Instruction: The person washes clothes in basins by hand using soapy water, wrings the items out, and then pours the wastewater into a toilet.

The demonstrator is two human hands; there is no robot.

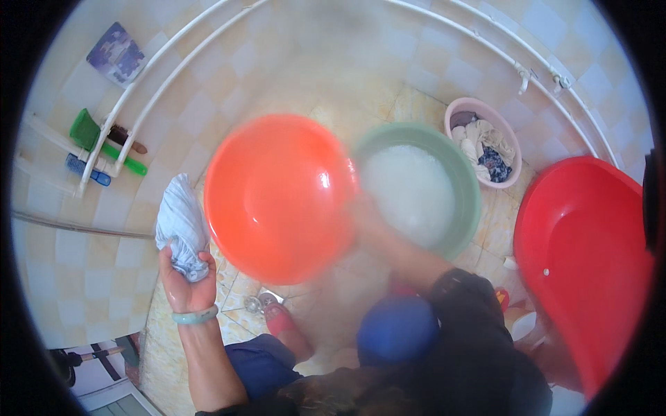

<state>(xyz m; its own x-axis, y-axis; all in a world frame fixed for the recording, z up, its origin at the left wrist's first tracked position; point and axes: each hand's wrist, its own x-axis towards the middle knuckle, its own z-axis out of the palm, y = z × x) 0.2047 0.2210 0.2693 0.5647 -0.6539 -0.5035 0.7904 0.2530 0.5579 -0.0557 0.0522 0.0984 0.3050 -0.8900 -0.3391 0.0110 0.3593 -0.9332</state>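
My left hand (188,275), palm up, holds a bunched light-blue cloth (182,221) left of a large orange plastic basin (281,197). The cloth is folded lengthwise and rises from my fingers. My right hand (361,208) is blurred at the right edge of the orange basin, which looks empty inside; whether the fingers grip its rim is not clear. Beside it, partly behind my right hand and forearm, stands a green basin (468,208) with cloudy whitish water (411,192).
A pink basin (515,140) with clothes (486,145) stands at the back right. A large red tub (577,249) fills the right side. White pipes (499,57) run along the tiled walls; brushes (86,130) hang on the left. A floor drain (253,305) lies near my foot.
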